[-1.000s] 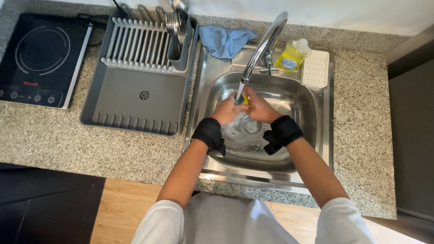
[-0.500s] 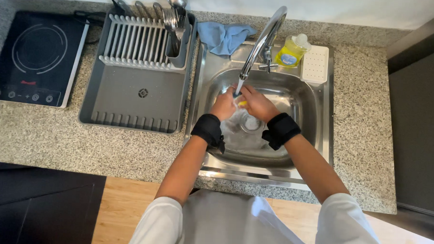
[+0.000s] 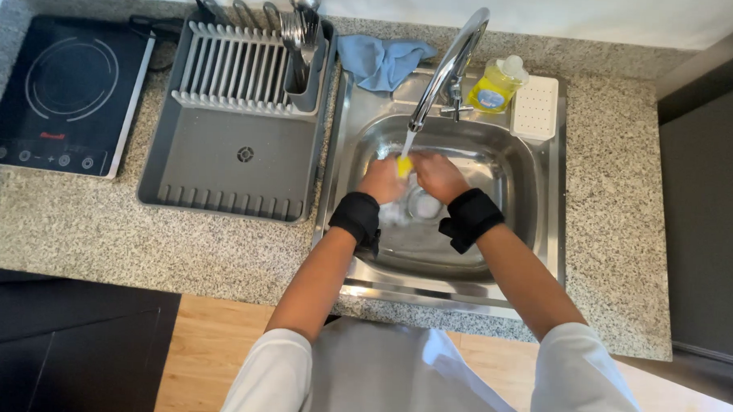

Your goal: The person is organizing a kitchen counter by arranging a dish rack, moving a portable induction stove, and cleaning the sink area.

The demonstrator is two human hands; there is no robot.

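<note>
Both my hands are together inside the steel sink (image 3: 529, 195), under the stream from the curved tap (image 3: 453, 63). My left hand (image 3: 381, 180) and my right hand (image 3: 437, 174) close around a small yellow sponge (image 3: 404, 165), of which only a corner shows between the fingers. Water runs onto it. Each wrist wears a black band. Foam or a pale item lies below the hands near the drain (image 3: 422, 205), but I cannot tell which.
A yellow soap bottle (image 3: 496, 85) and a white soap tray (image 3: 536, 106) stand behind the sink. A blue cloth (image 3: 380, 59) lies at the back left corner. A grey dish rack (image 3: 235, 120) with cutlery sits left, beyond it a black induction hob (image 3: 58, 94).
The hands stay under the tap with small rubbing shifts; they sit slightly closer together around the sponge than a second ago.
</note>
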